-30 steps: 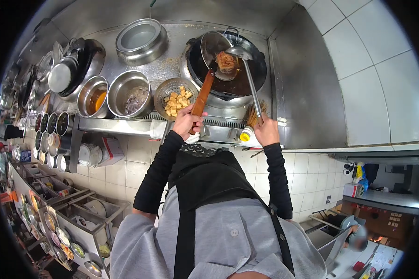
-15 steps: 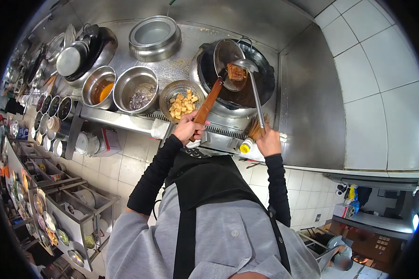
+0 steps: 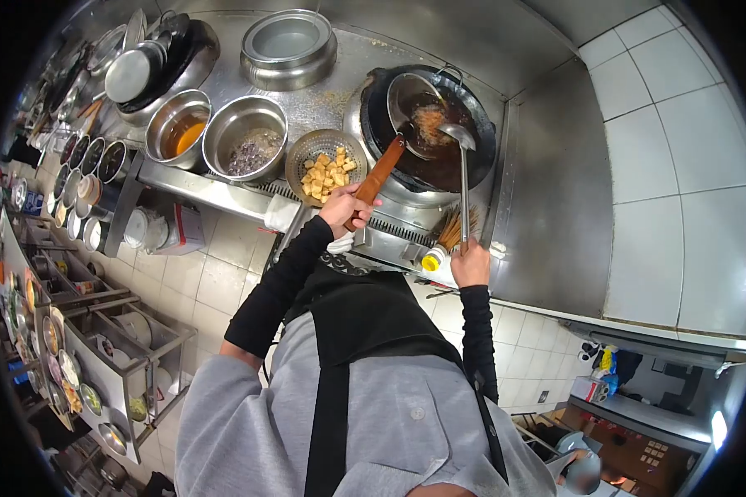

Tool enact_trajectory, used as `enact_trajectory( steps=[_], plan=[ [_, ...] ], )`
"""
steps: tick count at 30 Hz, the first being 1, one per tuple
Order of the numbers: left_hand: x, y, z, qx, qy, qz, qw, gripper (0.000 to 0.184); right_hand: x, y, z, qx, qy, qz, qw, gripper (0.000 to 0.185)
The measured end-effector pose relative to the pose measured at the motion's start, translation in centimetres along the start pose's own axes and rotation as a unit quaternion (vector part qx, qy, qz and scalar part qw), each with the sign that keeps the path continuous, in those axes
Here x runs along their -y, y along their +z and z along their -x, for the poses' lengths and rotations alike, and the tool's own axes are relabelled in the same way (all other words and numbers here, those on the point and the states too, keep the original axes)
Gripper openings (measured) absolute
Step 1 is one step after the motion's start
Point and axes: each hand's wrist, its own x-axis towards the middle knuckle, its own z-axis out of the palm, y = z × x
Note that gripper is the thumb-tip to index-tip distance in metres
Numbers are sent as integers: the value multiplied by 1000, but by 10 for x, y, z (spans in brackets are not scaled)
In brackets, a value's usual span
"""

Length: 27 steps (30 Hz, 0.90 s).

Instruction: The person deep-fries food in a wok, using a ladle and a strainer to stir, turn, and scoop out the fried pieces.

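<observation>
My left hand [image 3: 348, 209] is closed round the wooden handle of a strainer [image 3: 399, 101]. The strainer's bowl dips into dark oil in a black wok [image 3: 483, 153]. A browned food piece [image 3: 429, 126], its kind unclear, lies at the strainer with bubbles around it. My right hand [image 3: 471, 263] grips the lower end of a long metal ladle [image 3: 464, 178]; the ladle's bowl is at the oil, just right of the food. Left of the wok, near my left hand, a perforated colander [image 3: 295, 176] holds golden cubes [image 3: 327, 172].
Left of the colander stand a metal pot [image 3: 210, 137] with purplish pieces and another pot [image 3: 158, 137] with orange liquid. A large lidless pot [image 3: 286, 76] sits behind. Near my right hand are a bamboo brush [image 3: 450, 228] and a yellow-capped bottle [image 3: 432, 260]. A steel wall [image 3: 551, 182] bounds the right.
The browned piece was raised in the strainer and now sits in bubbling oil. The ladle's bowl has moved from over the piece to its right and lower. The view has shifted slightly.
</observation>
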Motion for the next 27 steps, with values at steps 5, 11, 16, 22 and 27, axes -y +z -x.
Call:
enact_trajectory(
  steps=[5,11,16,22,27],
  plan=[
    [-3,-3,-3,22,0,11,1000,55,-2,-12,10,18,11,-13,1000,25],
    [-8,6,6,26,17,-12,999,57,6,-27,17,3,-6,-21,1000,30],
    [-12,14,18,14,10,-27,999,60,19,-39,17,4,-7,-28,1000,28],
    [-10,13,17,30,23,-19,999,56,22,-30,18,-13,-17,-16,1000,24],
    [4,6,3,-28,26,-59,998,65,36,-35,31,-12,58,-71,996,13]
  ],
)
